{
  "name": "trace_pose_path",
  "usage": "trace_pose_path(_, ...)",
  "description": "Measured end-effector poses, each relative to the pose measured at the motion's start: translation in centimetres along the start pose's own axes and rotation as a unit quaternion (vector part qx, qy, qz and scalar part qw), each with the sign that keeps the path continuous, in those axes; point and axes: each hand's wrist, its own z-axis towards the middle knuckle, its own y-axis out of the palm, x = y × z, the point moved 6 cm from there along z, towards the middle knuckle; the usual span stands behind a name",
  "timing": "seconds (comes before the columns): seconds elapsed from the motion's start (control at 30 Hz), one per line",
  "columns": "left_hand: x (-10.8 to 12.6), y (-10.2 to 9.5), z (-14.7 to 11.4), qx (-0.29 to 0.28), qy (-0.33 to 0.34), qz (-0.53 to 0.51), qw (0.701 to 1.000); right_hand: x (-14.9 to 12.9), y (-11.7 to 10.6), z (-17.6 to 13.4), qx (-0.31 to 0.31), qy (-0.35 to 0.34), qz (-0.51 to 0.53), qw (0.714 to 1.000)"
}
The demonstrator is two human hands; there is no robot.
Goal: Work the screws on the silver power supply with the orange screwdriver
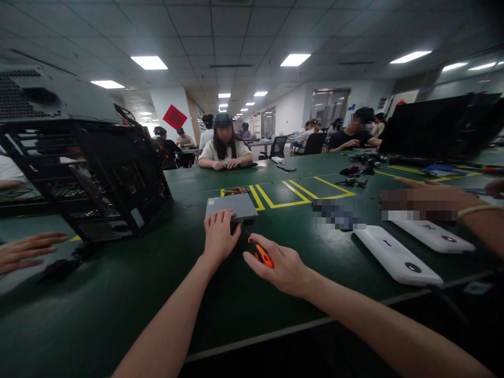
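A grey metal power supply unit [236, 205] lies on the green table, its socket side toward me. My left hand [220, 231] is closed on its near left part, fingers over the top and thumb at the near face. My right hand [281, 262] is wrapped round the orange and black handle of a screwdriver [263, 254]. Its thin shaft points toward the near face of the power supply; whether the tip touches it I cannot tell. A bundle of coloured cables [237, 190] lies just behind the power supply.
At left stands an open black computer case [106, 178] with another power supply [59, 97] on top. White power banks [397, 257] lie at right near another person's hand [433, 199]. Someone else's hand [31, 252] rests at left. Dark monitors [429, 126] stand at back right.
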Motion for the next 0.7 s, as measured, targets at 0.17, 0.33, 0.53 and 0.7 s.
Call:
trace_pose_path(0.17,0.03,-0.01,-0.02,0.007,0.006,0.000,1.000,0.47,0.47,-0.46,-0.003,0.021,0.033,0.999)
trace_pose_path(0.33,0.00,-0.01,0.01,0.004,0.003,-0.001,1.000,0.41,0.40,-0.54,0.010,0.012,0.014,1.000)
trace_pose_path(0.53,0.01,-0.04,0.05,-0.001,0.001,-0.004,1.000,0.74,0.56,-0.54,0.004,0.032,0.049,0.998)
trace_pose_path(0.7,0.01,-0.05,0.05,-0.004,-0.002,-0.006,1.000,0.77,0.84,-0.92,0.013,0.030,0.030,0.999)
